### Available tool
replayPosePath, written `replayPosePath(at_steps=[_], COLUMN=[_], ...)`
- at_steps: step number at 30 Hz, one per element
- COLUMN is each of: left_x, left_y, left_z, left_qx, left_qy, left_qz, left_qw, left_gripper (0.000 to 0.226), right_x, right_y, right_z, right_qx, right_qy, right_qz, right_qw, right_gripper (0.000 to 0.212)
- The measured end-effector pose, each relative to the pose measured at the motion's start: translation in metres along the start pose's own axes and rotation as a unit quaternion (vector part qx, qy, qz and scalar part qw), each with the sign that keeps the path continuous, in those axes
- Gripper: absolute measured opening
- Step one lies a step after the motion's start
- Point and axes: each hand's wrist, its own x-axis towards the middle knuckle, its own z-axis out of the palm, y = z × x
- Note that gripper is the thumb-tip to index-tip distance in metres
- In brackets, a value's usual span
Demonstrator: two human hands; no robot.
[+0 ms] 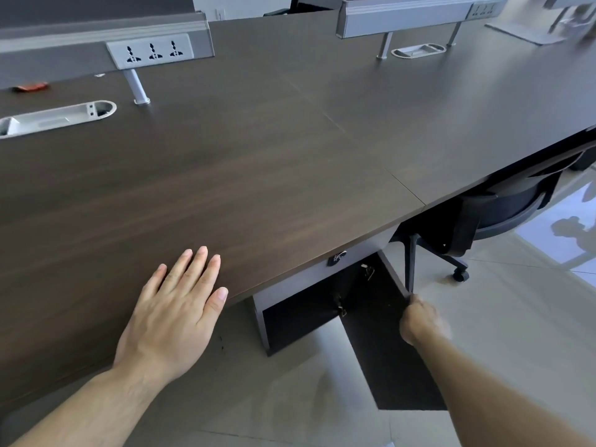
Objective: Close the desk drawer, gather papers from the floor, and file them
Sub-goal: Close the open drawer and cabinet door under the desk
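While the left hand (175, 312) lies flat, palm down, fingers spread slightly on the dark brown wood-grain counter (258, 150) near its front edge, its grip is wide open and holds nothing. The right hand (419, 321) reaches down below the counter edge, its grip closed around the top corner of a dark brown flat cabinet door (396, 359), which stands swung open out over the pale tiled floor (516, 317). Hand slightly blurred. Above the door sits a grey drawer front (322, 269) with a small black lock (337, 258), just under the counter edge; looks pushed in. A small bunch of keys (368, 271) hangs inside the dark cabinet opening, another metal bit lower down, too small to tell. A black mesh office chair on castors (483, 221) is tucked under the counter to the right, near the open door. On the counter far left: an oval grey plastic cable port (58, 117), a grey socket strip with three outlets (150, 51) on a raised rail, a small red-orange object (30, 87). No papers in view on the visible floor.
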Motion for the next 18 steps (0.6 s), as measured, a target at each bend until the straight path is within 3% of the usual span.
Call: replayPosePath(at_steps=[5,7,10,13,18], left_x=[0.0,0.0,-0.001,0.001,0.0], left_y=[0.0,0.0,0.001,0.001,0.001], left_z=[-0.001,-0.003,-0.005,-0.004,-0.004], left_qx=[0.003,0.007,0.006,0.006,0.012], left_qy=[-0.005,-0.008,-0.007,-0.007,-0.008], left_qz=[0.0,0.001,0.001,0.003,0.002], left_qw=[1.0,1.0,1.0,1.0,1.0], left_gripper=[0.064,0.063,0.062,0.062,0.062], right_x=[-0.016,-0.014,-0.021,-0.021,-0.028], right_y=[-0.029,-0.048,-0.084,-0.108,-0.134], right_z=[0.018,0.034,0.043,0.039,0.02], right_qx=[0.055,0.145,0.323,0.397,0.581], right_qy=[-0.016,-0.035,-0.052,-0.083,-0.146], right_qz=[-0.018,0.003,0.054,0.103,0.164], right_qw=[0.998,0.989,0.943,0.908,0.784], right_gripper=[0.027,0.02,0.015,0.024,0.025])
